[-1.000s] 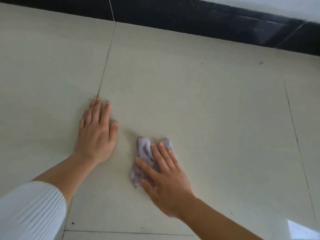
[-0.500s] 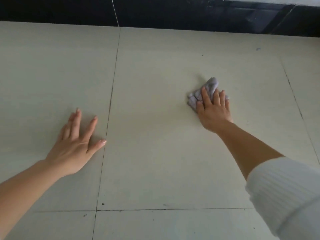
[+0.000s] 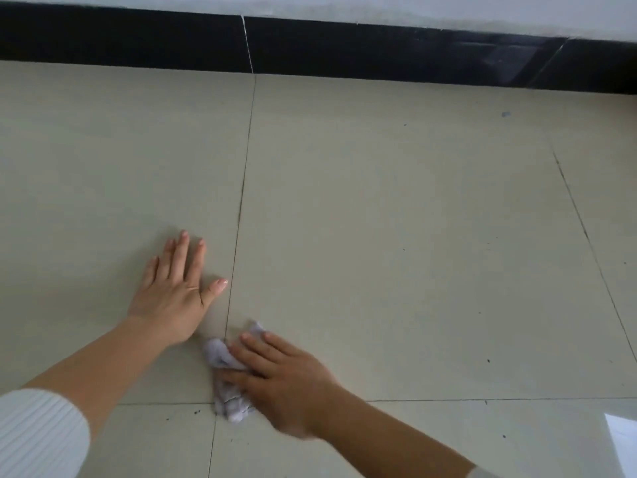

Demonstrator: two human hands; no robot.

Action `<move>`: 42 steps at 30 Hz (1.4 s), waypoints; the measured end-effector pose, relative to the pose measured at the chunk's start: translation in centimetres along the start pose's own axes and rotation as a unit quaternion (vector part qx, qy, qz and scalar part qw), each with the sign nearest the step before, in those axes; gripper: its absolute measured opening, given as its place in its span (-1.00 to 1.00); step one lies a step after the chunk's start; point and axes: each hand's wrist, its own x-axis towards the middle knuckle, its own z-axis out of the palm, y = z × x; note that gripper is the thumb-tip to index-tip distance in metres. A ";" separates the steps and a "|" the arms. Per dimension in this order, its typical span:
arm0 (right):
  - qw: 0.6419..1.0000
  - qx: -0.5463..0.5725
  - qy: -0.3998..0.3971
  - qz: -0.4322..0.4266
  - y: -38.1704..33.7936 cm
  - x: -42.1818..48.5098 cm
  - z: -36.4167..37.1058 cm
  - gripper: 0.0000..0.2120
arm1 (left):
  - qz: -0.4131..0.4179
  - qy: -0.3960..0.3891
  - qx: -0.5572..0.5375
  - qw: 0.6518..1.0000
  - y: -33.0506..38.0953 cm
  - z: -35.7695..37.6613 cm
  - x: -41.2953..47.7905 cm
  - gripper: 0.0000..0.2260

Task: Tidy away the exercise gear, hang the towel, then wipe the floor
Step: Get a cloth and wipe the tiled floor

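Observation:
A small crumpled lilac cloth (image 3: 227, 391) lies on the beige tiled floor (image 3: 396, 236), over the crossing of two grout lines near the bottom middle. My right hand (image 3: 279, 381) presses flat on the cloth with fingers spread, covering its right part. My left hand (image 3: 175, 291) rests palm down on the bare tile just left of the vertical grout line, fingers apart, holding nothing. It sits a short way above and to the left of the cloth, not touching it.
A black skirting band (image 3: 344, 50) runs along the base of a pale wall at the top. Small dark specks dot the tiles, with a bluish mark (image 3: 505, 114) at the upper right. A bright reflection (image 3: 624, 439) shows at the bottom right corner.
My right hand has dragged the cloth from the far middle of the tile back toward me and to the left, ending beside my left hand. My left hand stayed planted.

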 end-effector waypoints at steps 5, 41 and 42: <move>0.978 -0.074 0.018 0.192 10.5 -1.6 -2.2 -0.49 | 0.017 0.033 0.042 0.998 1.3 0.3 -1.1 -0.44; 0.958 -0.018 -0.021 0.287 -5.0 -15.8 3.5 -0.46 | 0.114 -0.064 0.128 0.983 3.0 0.6 -6.1 -0.37; 0.969 0.001 -0.014 0.245 -7.0 -16.1 3.9 -0.46 | 0.113 -0.064 0.126 0.983 3.0 0.7 -6.1 -0.37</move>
